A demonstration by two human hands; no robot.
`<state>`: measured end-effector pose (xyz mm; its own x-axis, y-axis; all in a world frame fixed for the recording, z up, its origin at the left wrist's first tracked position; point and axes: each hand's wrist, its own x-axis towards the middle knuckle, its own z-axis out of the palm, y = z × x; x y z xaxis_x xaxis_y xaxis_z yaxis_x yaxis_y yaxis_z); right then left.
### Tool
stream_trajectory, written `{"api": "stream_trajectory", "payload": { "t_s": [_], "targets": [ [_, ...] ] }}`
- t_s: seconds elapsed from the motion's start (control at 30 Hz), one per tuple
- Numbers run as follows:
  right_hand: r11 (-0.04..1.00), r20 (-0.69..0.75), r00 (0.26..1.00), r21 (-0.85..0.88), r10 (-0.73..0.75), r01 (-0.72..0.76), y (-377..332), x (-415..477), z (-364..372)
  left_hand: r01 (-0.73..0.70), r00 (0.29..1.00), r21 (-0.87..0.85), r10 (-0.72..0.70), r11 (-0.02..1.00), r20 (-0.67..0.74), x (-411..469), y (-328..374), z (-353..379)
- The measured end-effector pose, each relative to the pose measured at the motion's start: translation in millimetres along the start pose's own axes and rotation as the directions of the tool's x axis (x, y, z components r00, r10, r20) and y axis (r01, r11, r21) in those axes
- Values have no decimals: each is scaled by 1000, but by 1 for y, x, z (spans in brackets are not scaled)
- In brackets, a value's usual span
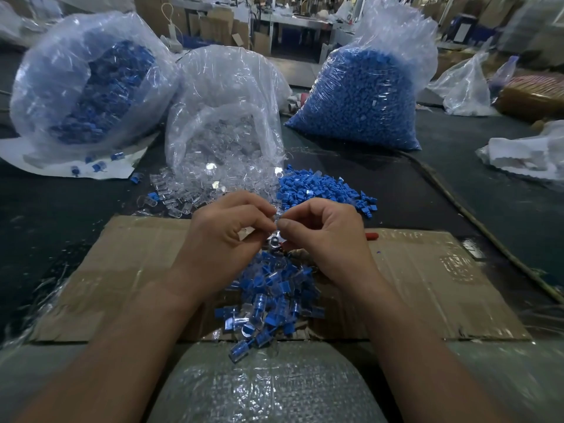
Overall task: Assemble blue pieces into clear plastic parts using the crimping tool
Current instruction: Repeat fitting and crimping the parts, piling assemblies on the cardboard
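My left hand (222, 232) and right hand (325, 235) both pinch one clear plastic part (276, 215) above the crimping tool (273, 241). Probably light, stiff, slippery; grip its edges.

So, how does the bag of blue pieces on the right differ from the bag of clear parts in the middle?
The bag of blue pieces holds opaque blue bits; the bag of clear parts holds transparent ones. The bag of blue pieces stands upright and packed; the bag of clear parts sags, its mouth open, parts spilling onto the table. Both are clear plastic bags.
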<state>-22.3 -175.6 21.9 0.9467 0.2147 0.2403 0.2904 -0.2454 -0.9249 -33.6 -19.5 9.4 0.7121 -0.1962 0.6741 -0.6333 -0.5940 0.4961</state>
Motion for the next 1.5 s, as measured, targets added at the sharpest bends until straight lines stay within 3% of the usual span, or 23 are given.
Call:
{"api": "stream_trajectory", "payload": {
  "t_s": [0.3,0.43,0.5,0.57,0.63,0.7,0.77,1.07,1.3,1.5],
  "targets": [
    [971,112,981,165,156,-173,-3,0,-8,-17,998,-77,13,997,-59,0,0,0],
    [835,306,921,417,242,-358,-4,1,-10,-10,996,-128,-1,992,-89,1,4,0],
    [807,320,920,467,227,-361,-4,1,-10,-4,996,-154,-11,988,-94,1,6,0],
    [812,284,935,481,213,-331,-4,1,-9,28,995,-169,-44,985,-94,2,8,-1],
    [843,229,953,455,199,-285,-3,1,-11,145,983,-235,-167,961,-77,3,10,-2],
    [867,182,966,433,184,-247,-3,2,-13,299,947,-409,-319,862,19,5,12,-5],
    [883,174,970,411,167,-226,-3,1,-13,382,916,-520,-386,764,106,6,13,-6],
    [941,171,980,306,96,-146,-7,-3,-6,503,852,-537,-494,677,175,7,12,-4],
    [978,115,989,198,-93,69,-6,-4,0,585,787,-606,-556,539,265,10,7,-7],
    [974,109,968,46,-224,221,-5,-5,0,622,762,-649,-530,438,373,9,2,-7]
  ]
}}
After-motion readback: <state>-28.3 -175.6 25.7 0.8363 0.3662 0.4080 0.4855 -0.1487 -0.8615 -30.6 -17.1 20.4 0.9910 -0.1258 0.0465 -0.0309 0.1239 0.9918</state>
